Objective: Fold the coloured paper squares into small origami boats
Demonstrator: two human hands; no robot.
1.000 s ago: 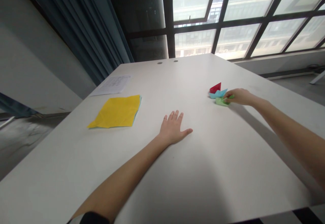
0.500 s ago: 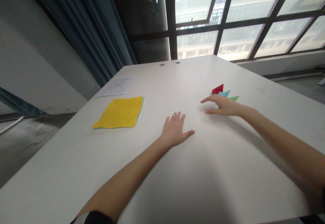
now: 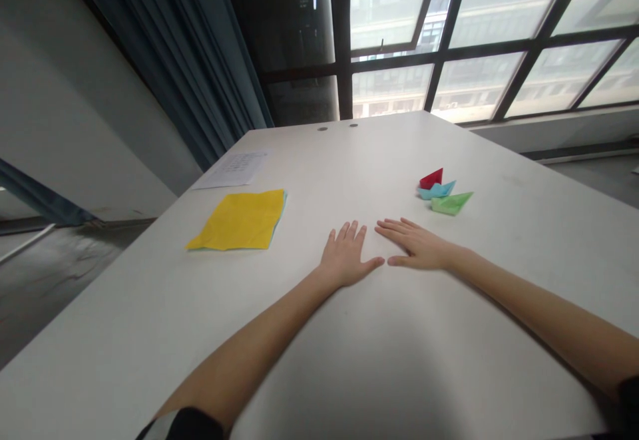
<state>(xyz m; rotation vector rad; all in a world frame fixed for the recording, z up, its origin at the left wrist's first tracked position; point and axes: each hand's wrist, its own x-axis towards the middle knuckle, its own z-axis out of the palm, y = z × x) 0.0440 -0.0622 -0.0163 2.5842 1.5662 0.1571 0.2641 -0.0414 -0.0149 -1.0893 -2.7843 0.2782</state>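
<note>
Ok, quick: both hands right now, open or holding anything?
Left hand: open, palm down on the white table, holding nothing.
Right hand: open, palm down, holding nothing.

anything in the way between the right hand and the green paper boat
Nothing visible stands between the right hand and the green paper boat; only white tabletop shows there. The blue boat and red boat lie behind the green one.

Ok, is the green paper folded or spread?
Folded: the green paper shows a small boat-like shape with a raised point.
</note>
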